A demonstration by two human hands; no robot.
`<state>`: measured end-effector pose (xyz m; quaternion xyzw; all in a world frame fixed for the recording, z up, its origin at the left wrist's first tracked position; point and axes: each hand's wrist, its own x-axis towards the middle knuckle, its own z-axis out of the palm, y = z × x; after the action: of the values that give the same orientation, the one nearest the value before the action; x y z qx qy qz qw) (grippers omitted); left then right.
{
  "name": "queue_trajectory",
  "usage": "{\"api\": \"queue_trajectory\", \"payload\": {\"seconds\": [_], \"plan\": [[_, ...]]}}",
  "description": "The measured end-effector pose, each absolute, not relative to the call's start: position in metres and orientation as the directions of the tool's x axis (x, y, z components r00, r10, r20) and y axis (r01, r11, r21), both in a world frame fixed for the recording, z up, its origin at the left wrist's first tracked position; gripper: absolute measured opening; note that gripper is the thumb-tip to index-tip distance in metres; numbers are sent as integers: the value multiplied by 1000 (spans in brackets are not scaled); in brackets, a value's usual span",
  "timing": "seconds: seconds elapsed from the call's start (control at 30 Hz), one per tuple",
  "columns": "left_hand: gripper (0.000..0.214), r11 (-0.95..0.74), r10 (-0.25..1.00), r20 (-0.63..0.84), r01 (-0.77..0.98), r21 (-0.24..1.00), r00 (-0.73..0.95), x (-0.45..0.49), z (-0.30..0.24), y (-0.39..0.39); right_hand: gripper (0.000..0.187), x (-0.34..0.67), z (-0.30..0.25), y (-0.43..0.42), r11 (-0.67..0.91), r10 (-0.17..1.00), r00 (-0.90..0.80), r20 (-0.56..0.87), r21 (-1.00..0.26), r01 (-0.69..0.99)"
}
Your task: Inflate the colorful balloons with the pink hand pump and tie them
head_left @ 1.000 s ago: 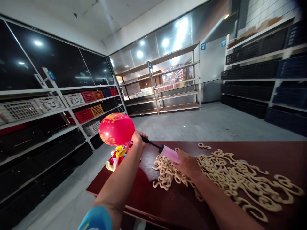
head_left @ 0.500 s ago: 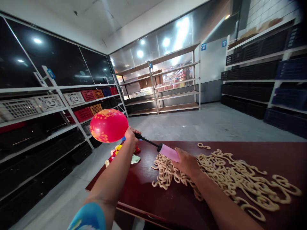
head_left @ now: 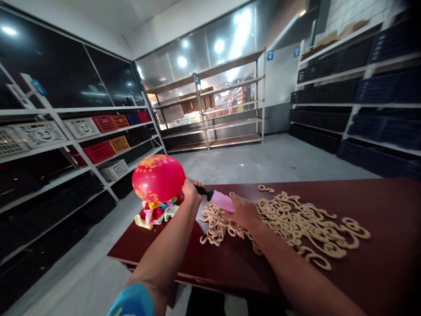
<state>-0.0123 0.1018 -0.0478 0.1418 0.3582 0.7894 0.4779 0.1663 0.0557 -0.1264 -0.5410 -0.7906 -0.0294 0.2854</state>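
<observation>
Coiled beige strands (head_left: 309, 224) lie heaped and spread across a dark red-brown table (head_left: 378, 206). On the left, a white rack (head_left: 81, 151) holds white crates (head_left: 82, 127), red crates (head_left: 99, 152) and a yellow crate (head_left: 119, 144). Brown-boarded shelves (head_left: 235, 140) stand farther back. Along the right, another rack (head_left: 353, 109) carries black crates (head_left: 320, 116) and dark blue crates (head_left: 384, 90), above a smooth grey floor (head_left: 230, 164)

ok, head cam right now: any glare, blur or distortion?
Head view throughout: glare streaks the shiny panelled back wall; highlights dot the glossy red balloon; dark-blue plastic crates at right look soft; lens stretch seems to slant the white metal shelving at left.
</observation>
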Motion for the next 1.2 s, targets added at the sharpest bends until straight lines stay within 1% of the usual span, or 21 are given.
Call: {"api": "queue_trajectory", "payload": {"seconds": [0.1, 0.17, 0.2, 0.27, 0.33, 0.43, 0.53, 0.63, 0.7, 0.73, 0.83, 0.9, 0.93, 0.97, 1.0, 1.03, 1.07, 1.1, 1.13, 1.17, 1.2], "plan": [[30, -301, 852, -102, -639, 708, -514, -3, -47, 95, 58, 165, -118, 51, 440, 827, -258, 500, -290, 850], [30, -289, 857, -111, -649, 704, -503, 1, -47, 90, 71, 164, -111, 47, 511, 773, -293, 562, -278, 814], [30, -280, 864, -114, -656, 701, -491, 4, -47, 87, 73, 163, -108, 45, 549, 742, -316, 591, -267, 792], [30, -267, 876, -116, -670, 692, -469, 10, -48, 81, 67, 162, -103, 40, 620, 689, -374, 621, -239, 747], [30, -242, 894, -118, -688, 684, -432, 15, -49, 75, 56, 162, -98, 36, 663, 661, -427, 616, -214, 717], [30, -197, 915, -126, -696, 691, -384, 13, -52, 71, 45, 163, -94, 32, 673, 670, -474, 572, -198, 713], [29, -193, 887, -150, -646, 739, -437, -5, -58, 73, 39, 171, -88, 32, 652, 708, -497, 501, -194, 733], [29, -199, 819, -178, -561, 804, -546, -29, -67, 74, 37, 188, -83, 38, 579, 780, -471, 411, -189, 793], [30, -174, 800, -184, -514, 840, -572, -39, -75, 69, 37, 205, -82, 45, 459, 853, -371, 367, -188, 869], [31, -147, 810, -186, -499, 854, -557, -40, -80, 65, 37, 214, -84, 48, 383, 887, -305, 346, -185, 905], [36, -29, 886, -197, -476, 879, -419, -30, -90, 46, 35, 237, -92, 55, 176, 963, -136, 233, -163, 971], [40, 71, 928, -234, -480, 874, -289, -15, -95, 33, 33, 245, -98, 56, 88, 985, -65, 157, -143, 986], [41, 124, 942, -256, -486, 865, -215, -7, -96, 27, 33, 246, -100, 54, 61, 989, -42, 141, -133, 989], [42, 179, 950, -278, -486, 856, -140, 1, -97, 21, 34, 245, -100, 51, 50, 987, -30, 157, -128, 991], [42, 228, 953, -295, -476, 850, -69, 8, -97, 15, 35, 242, -99, 46, 61, 977, -32, 208, -135, 989], [43, 268, 953, -304, -454, 849, -6, 14, -96, 10, 35, 237, -97, 40, 98, 958, -48, 281, -164, 982], [44, 296, 951, -306, -424, 856, 44, 19, -95, 5, 34, 231, -95, 32, 164, 932, -78, 355, -220, 961], [44, 310, 950, -302, -391, 867, 84, 23, -94, 0, 33, 223, -94, 23, 258, 903, -115, 414, -309, 915], [44, 316, 949, -292, -360, 878, 119, 27, -93, -5, 32, 214, -94, 13, 360, 890, -162, 425, -440, 823], [44, 323, 946, -285, -334, 886, 158, 29, -91, -11, 33, 205, -95, 3, 435, 891, -230, 391, -596, 675], [43, 332, 939, -280, -319, 888, 200, 30, -90, -17, 36, 196, -99, -7, 445, 892, -310, 328, -757, 479]]}}
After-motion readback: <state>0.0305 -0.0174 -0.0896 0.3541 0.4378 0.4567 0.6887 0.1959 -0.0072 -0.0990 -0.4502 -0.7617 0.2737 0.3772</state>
